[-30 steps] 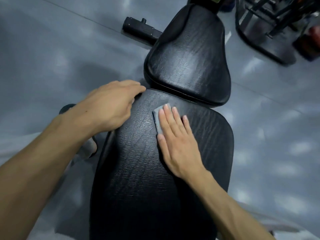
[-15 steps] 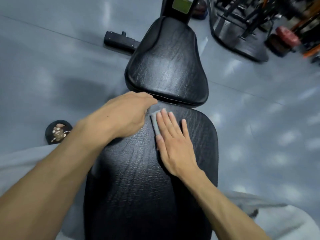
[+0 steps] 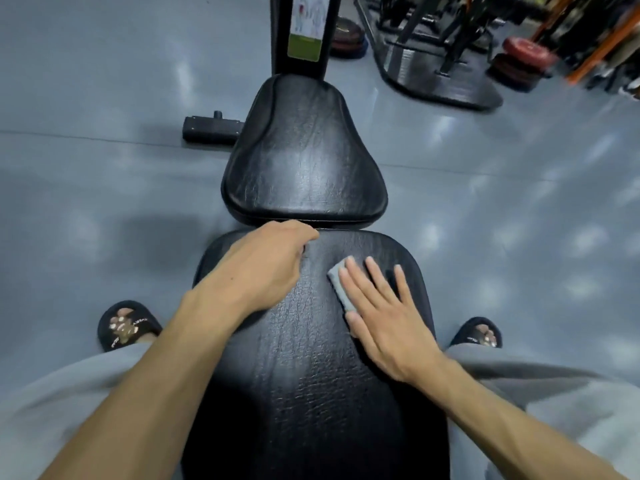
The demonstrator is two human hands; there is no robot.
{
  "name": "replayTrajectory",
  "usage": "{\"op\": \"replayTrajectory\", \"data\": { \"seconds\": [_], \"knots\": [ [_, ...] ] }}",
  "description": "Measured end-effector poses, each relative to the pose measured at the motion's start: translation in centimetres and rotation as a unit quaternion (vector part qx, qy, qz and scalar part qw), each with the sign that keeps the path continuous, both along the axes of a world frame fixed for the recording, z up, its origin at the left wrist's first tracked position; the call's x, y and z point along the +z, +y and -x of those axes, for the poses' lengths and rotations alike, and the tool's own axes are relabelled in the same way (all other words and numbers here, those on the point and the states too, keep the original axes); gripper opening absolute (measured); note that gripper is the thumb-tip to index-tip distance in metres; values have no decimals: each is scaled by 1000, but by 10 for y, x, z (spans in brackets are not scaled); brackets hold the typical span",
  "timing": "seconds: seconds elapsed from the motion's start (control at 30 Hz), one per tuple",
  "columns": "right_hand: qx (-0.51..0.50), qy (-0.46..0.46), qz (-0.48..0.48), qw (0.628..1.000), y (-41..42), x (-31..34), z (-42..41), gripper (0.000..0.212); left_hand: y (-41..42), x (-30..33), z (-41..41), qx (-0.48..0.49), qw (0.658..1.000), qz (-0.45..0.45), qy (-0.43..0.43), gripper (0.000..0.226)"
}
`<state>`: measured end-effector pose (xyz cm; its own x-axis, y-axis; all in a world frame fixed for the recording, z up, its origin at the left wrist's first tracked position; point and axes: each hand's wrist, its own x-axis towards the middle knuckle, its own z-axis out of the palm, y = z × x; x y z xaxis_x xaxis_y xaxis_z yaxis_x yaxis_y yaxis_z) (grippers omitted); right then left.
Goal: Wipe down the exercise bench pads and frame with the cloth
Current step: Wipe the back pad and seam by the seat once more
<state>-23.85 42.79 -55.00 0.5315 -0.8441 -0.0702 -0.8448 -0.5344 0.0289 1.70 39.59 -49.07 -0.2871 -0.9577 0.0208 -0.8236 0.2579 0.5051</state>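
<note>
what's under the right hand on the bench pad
A small grey cloth lies flat under the right hand, pressed onto the near black pad. Only its left edge shows beside the fingers; the rest is covered by the palm, so its full shape cannot be seen.

The long back pad point(image 3: 311, 393) of the bench is right under me. It is black and shiny, with lots of little wrinkles in its skin. It gets wider near me and has a round end far from me. Past that round end sits the seat pad point(image 3: 304, 157). It is black and wrinkly too, wide at the near side and narrow at the far side. A thin gap runs between the two pads. The cloth point(image 3: 341, 289) is small, gray and folded flat. It lies on the back pad near the round end, a bit to the right. Only its left edge shows. A black frame post point(image 3: 277, 32) stands up behind the seat pad.
</note>
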Motion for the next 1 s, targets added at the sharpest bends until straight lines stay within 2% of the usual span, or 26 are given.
{"op": "replayTrajectory", "data": {
  "seconds": [0.1,0.2,0.23,0.3,0.37,0.47,0.53,0.63,0.7,0.8,0.87,1.0],
  "knots": [
    [-129,-26,-5,991,-36,3,18,66,-6,-6,16,-9,1000,13,2,33],
    [-88,-80,-22,993,-41,3,24,68,-12,-8,35,-15,998,51,15,35],
    [-72,-132,-33,988,-42,7,30,66,-13,-9,43,-20,997,67,24,35],
    [-109,-274,-45,955,-51,12,49,61,-11,-15,61,-41,995,83,27,39],
    [-186,-371,-39,909,-62,9,75,58,-7,-28,81,-76,992,99,-24,51],
    [-244,-407,-69,878,-65,-6,103,57,2,-49,111,-115,976,111,-150,63],
    [-257,-431,-97,860,-66,-13,112,55,9,-56,124,-135,966,106,-194,63],
    [-256,-453,-168,838,-77,-4,121,50,13,-53,125,-162,963,104,-188,56],
    [-252,-491,-192,812,-91,7,128,51,9,-45,118,-140,969,107,-171,46],
    [-296,-587,-168,735,-107,17,145,65,1,-35,120,-36,990,78,-109,31],
    [-320,-632,-161,687,-110,16,157,67,-6,-31,136,17,995,45,-87,37],
    [-343,-642,-175,663,-109,3,172,59,-34,-39,161,-4,991,37,-127,52]
  ]
}}
